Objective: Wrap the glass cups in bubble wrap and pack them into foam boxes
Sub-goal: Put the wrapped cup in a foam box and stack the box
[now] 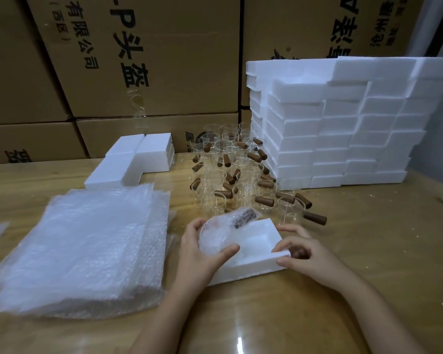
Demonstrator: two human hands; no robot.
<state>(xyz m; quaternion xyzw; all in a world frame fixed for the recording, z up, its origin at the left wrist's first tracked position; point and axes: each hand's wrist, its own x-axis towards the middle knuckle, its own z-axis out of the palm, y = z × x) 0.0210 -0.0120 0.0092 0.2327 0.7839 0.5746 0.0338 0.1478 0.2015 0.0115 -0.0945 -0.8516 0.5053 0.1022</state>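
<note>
One bubble-wrapped cup (216,238), cloudy white, brown handle (243,217) showing through, gripped by curled left hand (200,256); open foam box (251,268) between hands, near corner pinched by right hand (306,251).

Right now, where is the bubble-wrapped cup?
Head view, lower centre: the left hand grips the bubble-wrapped cup at the left end of the open foam box, which the right hand holds.

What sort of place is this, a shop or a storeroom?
Probably a warehouse packing area: big printed cardboard cartons stacked along the back, a tall stack of white foam boxes, and dozens of unwrapped glass cups.
</note>
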